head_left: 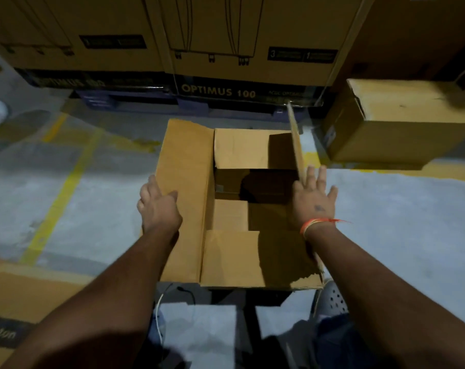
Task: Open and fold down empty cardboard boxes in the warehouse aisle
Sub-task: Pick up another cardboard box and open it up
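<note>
An open brown cardboard box (234, 257) stands on the concrete floor right in front of me, its inside dark and empty. Its left flap (186, 169) lies spread outward. My left hand (158, 206) grips that flap's outer edge, thumb on top and fingers under it. The right flap (296, 139) stands nearly upright, seen edge-on. My right hand (315, 201) has straight, spread fingers and lies against the outer side of that flap. The near flap (231, 259) and far flap (240, 149) are folded inward.
Large printed cartons marked OPTIMUS 100 (218, 90) stand on a pallet along the far side. A closed cardboard box (396, 123) sits at the right. More flat cardboard (20, 294) lies at the lower left. Yellow lines (63, 187) mark the floor. My shoe (332, 299) is beside the box.
</note>
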